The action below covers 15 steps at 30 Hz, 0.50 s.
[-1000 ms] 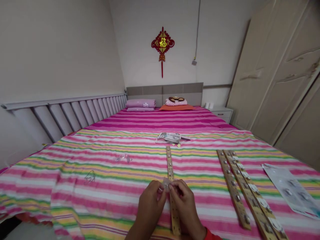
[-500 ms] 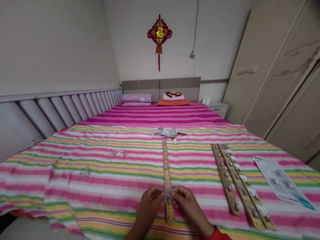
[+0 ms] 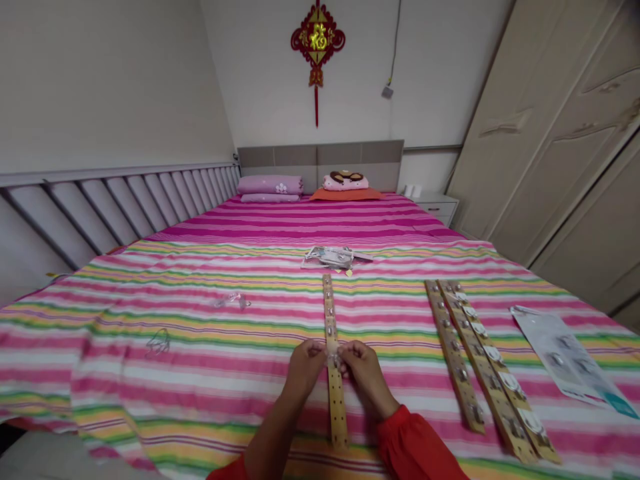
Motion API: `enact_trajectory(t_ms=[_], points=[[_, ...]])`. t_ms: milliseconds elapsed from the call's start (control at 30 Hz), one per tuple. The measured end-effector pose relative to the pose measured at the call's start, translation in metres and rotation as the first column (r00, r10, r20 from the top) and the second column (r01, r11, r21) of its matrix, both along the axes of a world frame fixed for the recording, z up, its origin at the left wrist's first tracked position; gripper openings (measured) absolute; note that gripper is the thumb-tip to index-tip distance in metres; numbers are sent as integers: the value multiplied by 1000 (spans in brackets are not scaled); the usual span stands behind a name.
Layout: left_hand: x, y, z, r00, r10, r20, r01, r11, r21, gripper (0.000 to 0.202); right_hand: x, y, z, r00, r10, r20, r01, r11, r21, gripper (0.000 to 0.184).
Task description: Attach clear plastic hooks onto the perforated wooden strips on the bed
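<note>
A narrow tan strip with rows of holes [image 3: 337, 413] lies lengthwise on the striped bedspread in front of me. Several small shiny metal fittings [image 3: 330, 311] sit along its far half. Over the middle of the strip, a small translucent piece [image 3: 333, 357] is pinched from both sides. My left hand [image 3: 306, 365] has its thumb and fingers closed on the left edge of that piece, and my right hand [image 3: 361, 368] grips the right edge. The fingertips partly hide it, so its exact kind is unclear.
Three similar strips with fittings [image 3: 456, 360] lie at the right, beside a clear blister pack [image 3: 565, 353]. Beyond my strip rests a crumpled plastic package [image 3: 333, 257]. Clear plastic scraps [image 3: 233, 301] and a thin tangled loop [image 3: 159, 341] lie at the left.
Both hands have moved away from me along the strip, from its near part to its middle, with the translucent piece between them. The camera view has tilted slightly downward.
</note>
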State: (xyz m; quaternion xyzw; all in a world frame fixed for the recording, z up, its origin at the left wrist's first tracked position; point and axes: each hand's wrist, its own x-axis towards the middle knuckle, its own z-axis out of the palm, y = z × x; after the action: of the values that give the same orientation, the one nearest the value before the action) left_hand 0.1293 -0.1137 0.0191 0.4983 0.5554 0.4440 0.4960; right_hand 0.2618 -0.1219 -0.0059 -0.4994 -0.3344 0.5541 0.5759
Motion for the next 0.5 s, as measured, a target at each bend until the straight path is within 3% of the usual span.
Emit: enact_trajectory(t_ms=[233,500], points=[[5,13,-17,993,23,-115,-21,1000,17,6,1,13,-9,999,-31,42,32,999,-26,21],[6,16,-21,986,71,-154,-65,997,44,5,-1,17,-15,997,-27,71,29,999,-30,24]])
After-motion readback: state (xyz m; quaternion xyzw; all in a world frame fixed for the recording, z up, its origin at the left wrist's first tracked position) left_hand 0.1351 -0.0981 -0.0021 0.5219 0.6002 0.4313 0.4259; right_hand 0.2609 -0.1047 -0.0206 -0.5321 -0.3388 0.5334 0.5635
